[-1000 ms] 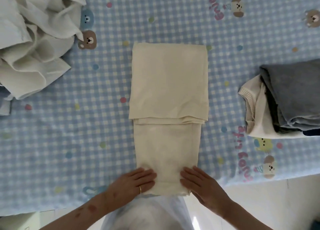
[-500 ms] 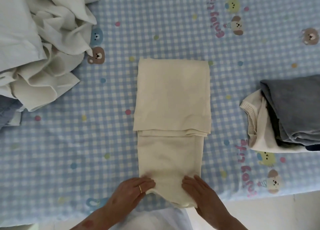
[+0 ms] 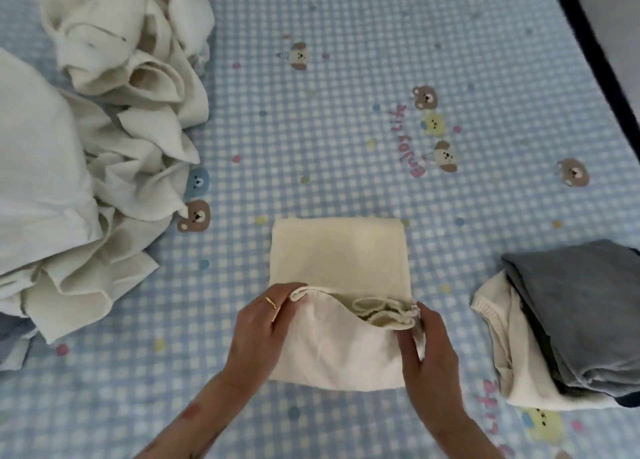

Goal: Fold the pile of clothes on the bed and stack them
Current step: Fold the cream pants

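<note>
Left hand (image 3: 263,323) and right hand (image 3: 424,347) each pinch a corner of the cream garment's (image 3: 339,261) near flap (ring on left), lifted over its far half, mid-bed. Unfolded pile (image 3: 104,147) lies left, folded stack (image 3: 571,320) right, on the checked sheet (image 3: 346,112).

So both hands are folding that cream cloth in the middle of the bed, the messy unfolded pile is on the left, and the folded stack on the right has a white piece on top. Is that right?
Nearly. The head view shows the folded stack topped by a grey garment; the white piece lies beneath it. The rest holds: left hand and right hand fold the cream cloth, and the unfolded pile is on the left.
</note>
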`<action>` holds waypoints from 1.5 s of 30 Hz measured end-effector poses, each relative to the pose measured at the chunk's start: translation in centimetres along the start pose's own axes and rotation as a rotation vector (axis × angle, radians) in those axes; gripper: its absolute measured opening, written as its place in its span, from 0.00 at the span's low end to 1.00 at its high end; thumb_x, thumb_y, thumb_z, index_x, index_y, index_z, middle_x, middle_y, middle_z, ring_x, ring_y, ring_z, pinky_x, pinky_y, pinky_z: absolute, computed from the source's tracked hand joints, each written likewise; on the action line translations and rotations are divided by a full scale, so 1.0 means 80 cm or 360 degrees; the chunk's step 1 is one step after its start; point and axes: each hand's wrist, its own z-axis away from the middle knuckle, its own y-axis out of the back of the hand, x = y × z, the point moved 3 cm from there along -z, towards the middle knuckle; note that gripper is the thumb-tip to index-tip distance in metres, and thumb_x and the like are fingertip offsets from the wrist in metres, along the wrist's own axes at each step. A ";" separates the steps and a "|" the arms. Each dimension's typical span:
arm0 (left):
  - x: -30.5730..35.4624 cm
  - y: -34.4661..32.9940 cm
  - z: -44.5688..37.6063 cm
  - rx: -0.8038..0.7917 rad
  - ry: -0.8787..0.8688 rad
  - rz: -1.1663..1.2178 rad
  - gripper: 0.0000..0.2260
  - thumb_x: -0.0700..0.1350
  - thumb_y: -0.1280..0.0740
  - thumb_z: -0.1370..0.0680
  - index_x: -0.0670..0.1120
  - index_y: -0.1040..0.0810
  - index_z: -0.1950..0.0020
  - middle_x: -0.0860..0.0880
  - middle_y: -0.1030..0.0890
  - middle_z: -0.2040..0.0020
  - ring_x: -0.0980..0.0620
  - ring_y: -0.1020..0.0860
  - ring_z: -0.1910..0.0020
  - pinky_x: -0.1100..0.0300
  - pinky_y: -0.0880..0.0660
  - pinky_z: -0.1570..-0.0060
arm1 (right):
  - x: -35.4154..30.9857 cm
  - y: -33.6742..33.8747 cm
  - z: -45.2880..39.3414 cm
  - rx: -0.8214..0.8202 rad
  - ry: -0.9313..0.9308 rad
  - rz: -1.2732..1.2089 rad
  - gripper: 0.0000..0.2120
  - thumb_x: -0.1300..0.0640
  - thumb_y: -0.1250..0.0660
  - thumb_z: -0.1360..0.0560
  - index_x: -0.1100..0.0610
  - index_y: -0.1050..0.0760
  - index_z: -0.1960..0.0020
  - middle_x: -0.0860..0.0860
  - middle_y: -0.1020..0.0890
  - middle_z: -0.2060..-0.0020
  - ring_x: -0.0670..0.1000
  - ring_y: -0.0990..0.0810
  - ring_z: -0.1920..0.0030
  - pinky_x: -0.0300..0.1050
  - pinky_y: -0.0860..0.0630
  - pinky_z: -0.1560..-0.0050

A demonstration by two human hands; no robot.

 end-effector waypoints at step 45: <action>-0.008 -0.200 0.006 0.0509 0.1804 0.1011 0.29 0.31 0.30 0.28 0.36 0.37 0.30 0.35 0.22 0.44 0.54 0.19 0.53 0.62 0.25 0.48 | 0.178 0.012 -0.244 -0.0736 -0.0669 0.0653 0.18 0.40 0.34 0.27 0.53 0.29 0.47 0.51 0.23 0.53 0.55 0.23 0.52 0.48 0.29 0.52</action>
